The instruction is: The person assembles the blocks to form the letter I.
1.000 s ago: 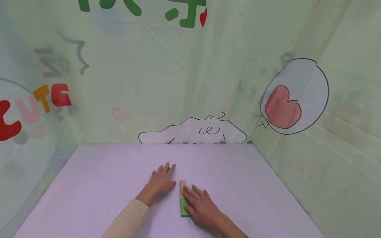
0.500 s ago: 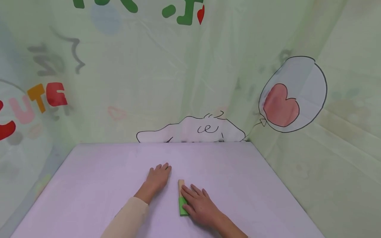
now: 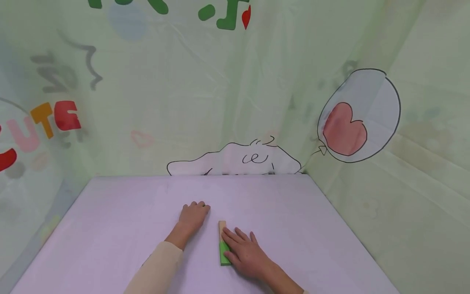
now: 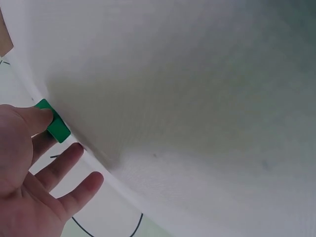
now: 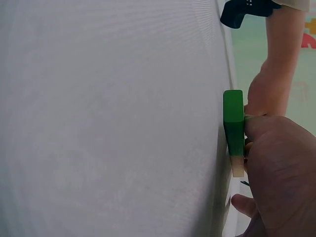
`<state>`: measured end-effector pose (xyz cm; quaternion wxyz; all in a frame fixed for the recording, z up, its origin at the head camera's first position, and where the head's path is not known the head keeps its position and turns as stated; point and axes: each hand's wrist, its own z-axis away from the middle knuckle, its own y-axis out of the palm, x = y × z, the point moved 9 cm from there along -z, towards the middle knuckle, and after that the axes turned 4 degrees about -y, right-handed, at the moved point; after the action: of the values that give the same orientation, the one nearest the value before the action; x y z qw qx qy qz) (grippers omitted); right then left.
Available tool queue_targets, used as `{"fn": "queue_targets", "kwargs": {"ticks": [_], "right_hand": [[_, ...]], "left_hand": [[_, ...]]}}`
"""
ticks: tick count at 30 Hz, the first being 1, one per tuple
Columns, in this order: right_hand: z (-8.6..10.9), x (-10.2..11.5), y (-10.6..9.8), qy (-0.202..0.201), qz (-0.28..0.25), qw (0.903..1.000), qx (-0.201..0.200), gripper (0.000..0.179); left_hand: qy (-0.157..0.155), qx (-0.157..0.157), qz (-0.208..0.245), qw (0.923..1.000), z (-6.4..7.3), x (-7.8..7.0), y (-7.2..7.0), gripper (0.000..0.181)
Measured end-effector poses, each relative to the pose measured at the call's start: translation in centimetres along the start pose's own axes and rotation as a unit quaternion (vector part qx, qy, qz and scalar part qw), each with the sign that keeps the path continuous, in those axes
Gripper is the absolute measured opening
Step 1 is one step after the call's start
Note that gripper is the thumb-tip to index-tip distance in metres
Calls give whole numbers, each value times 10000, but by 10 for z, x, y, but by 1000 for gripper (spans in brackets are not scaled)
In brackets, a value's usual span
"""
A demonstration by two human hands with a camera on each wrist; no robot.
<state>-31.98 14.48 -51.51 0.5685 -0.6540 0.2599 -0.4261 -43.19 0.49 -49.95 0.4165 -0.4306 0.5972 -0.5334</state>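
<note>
My left hand [image 3: 192, 216], farther out on the table than the right, pinches a small green block [image 4: 60, 129] between thumb and forefinger. Its other fingers stand loosely away from the block; from above, the hand hides the block. Nearer, a flat light-green block [image 3: 225, 258] lies on the table, with a bare-wood block [image 3: 222, 228] in line at its far end. Across both rests my right hand [image 3: 247, 254], fingers stretched, thumb on the green part and forefinger on the wood. In the right wrist view the thumb lies against the green block [image 5: 233, 106].
The pale lilac table [image 3: 121, 228] meets a printed curtain [image 3: 161, 102] at its back edge and sides. A drawn balloon [image 3: 361, 116] marks the right side of the curtain. A dark wrist device [image 5: 247, 9] sits on the left arm.
The left fingers, spread over the green block a second ago, have drawn in and curled around it. The left hand has shifted slightly left. The right hand stays on its blocks.
</note>
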Motion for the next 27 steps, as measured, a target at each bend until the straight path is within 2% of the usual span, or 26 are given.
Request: {"fn": "queue_targets", "kwargs": {"ticks": [7, 13, 18, 27], "right_hand": [[-1, 0, 1, -23, -18, 10000, 27, 59], [-2, -1, -1, -68, -10, 10000, -9, 58], [-2, -1, -1, -80, -65, 9999, -17, 58], [-1, 0, -2, -105, -116, 9999, -41, 58]], "left_hand": [[32, -148, -158, 9998, 1, -1, -2, 29], [169, -256, 107, 9995, 1, -6, -6, 29], [318, -169, 287, 9989, 1, -14, -7, 31], [427, -102, 238, 9988, -2, -23, -3, 34]]}}
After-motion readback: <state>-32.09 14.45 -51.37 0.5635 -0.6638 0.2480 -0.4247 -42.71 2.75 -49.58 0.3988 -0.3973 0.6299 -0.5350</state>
